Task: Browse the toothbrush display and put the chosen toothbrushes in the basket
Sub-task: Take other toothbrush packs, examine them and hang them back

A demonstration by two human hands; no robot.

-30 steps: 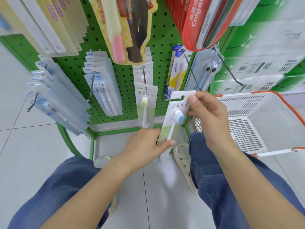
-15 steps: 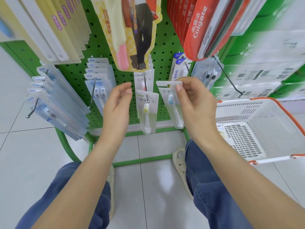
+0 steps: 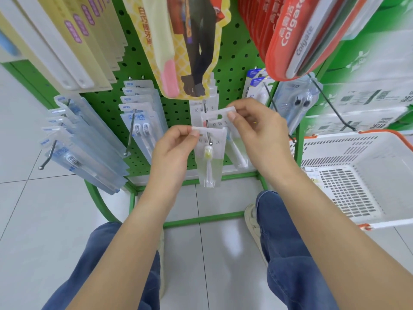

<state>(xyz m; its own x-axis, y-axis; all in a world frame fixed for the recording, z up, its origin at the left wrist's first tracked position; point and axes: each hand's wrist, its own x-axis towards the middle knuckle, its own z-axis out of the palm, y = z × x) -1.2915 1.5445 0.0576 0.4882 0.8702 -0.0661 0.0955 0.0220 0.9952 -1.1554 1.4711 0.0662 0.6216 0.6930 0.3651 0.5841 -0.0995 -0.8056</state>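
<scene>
A green pegboard display (image 3: pixel 107 104) hangs with toothbrush packs, and a white plastic basket (image 3: pixel 380 153) with an orange rim sits to its right on the tiled floor (image 3: pixel 33 220). At the middle hook (image 3: pixel 209 135), the left hand (image 3: pixel 172 151) pinches the top left corner of the yellow-bristled toothbrush pack (image 3: pixel 210 162) hanging there, while the right hand (image 3: pixel 261 130) pinches the top edge of a blue-bristled toothbrush pack (image 3: pixel 234 151) (just behind the first, partly hidden).
</scene>
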